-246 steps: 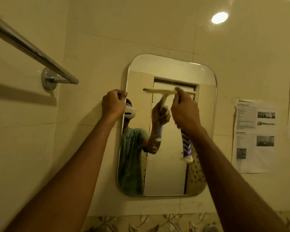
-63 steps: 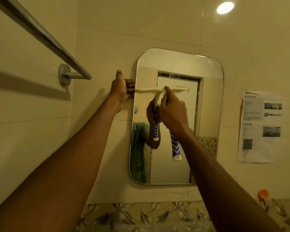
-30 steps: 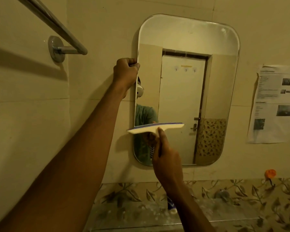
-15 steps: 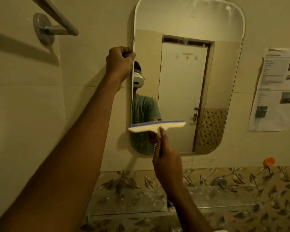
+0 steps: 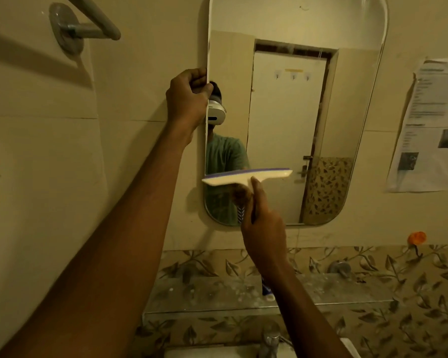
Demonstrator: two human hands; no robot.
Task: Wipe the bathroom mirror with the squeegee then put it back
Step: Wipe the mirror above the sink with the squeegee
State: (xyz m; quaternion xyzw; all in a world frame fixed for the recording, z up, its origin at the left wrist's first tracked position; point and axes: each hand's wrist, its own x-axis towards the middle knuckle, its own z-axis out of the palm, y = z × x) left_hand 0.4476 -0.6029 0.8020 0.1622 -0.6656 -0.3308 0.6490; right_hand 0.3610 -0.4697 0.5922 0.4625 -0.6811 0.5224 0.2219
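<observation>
Right hand [image 5: 263, 228] clamped on squeegee [image 5: 246, 177] handle, blade across lower left of mirror [image 5: 347, 112]. Left hand [image 5: 188, 96] grips the mirror's left edge, frame centre.

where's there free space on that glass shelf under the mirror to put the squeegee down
The glass shelf looks bare along its left stretch, below the mirror, and again on the right toward the round wall fitting. The middle is taken: the right hand holding the squeegee crosses it, with a blue-and-white item there.
</observation>
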